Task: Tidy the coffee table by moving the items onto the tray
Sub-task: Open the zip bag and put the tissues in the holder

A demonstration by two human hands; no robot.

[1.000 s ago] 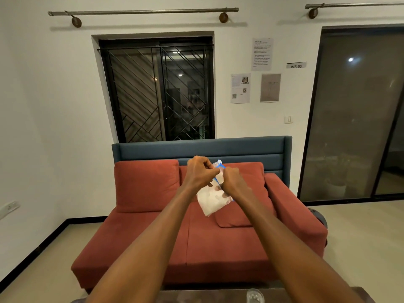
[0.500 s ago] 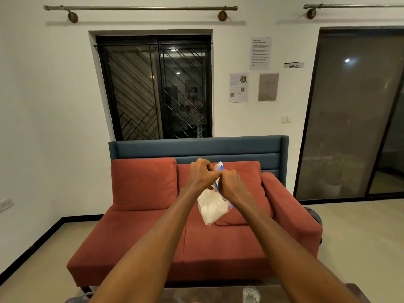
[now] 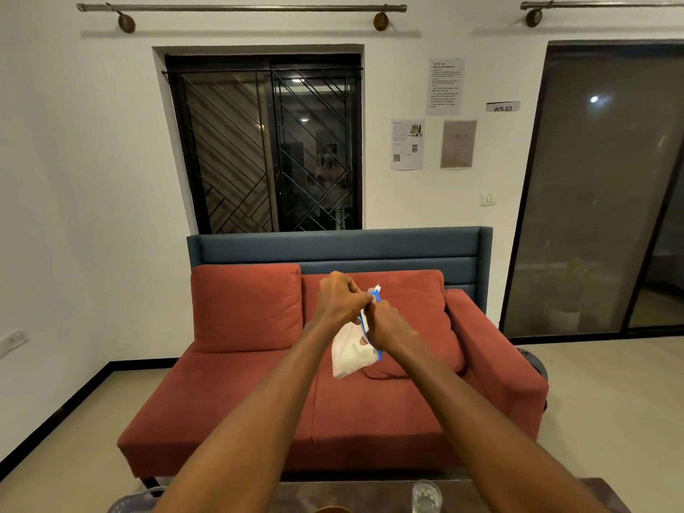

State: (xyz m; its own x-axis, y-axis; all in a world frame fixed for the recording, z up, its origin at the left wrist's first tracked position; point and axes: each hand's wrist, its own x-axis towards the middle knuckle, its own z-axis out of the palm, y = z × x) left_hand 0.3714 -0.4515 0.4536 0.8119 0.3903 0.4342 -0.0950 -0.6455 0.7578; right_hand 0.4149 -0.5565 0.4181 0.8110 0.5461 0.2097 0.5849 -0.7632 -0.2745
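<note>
A small clear plastic bag [image 3: 348, 355] with a blue zip strip and white contents hangs in the air in front of me. My left hand [image 3: 338, 299] pinches its top edge from the left. My right hand [image 3: 388, 325] grips the same blue strip from the right, fingers curled around it. Both arms are stretched out at chest height. Only the far edge of the coffee table [image 3: 370, 494] shows at the bottom of the view, with a clear drinking glass [image 3: 426, 496] standing on it. No tray is plainly visible.
A red sofa [image 3: 259, 401] with a blue backrest stands straight ahead behind the table. A grey rounded object [image 3: 129, 503] pokes in at the bottom left. A barred window and a dark sliding door lie beyond.
My hands have stayed together on the bag's top edge, sliding slightly along the strip. The camera has tilted a little, bringing more of the table edge and glass into view.
</note>
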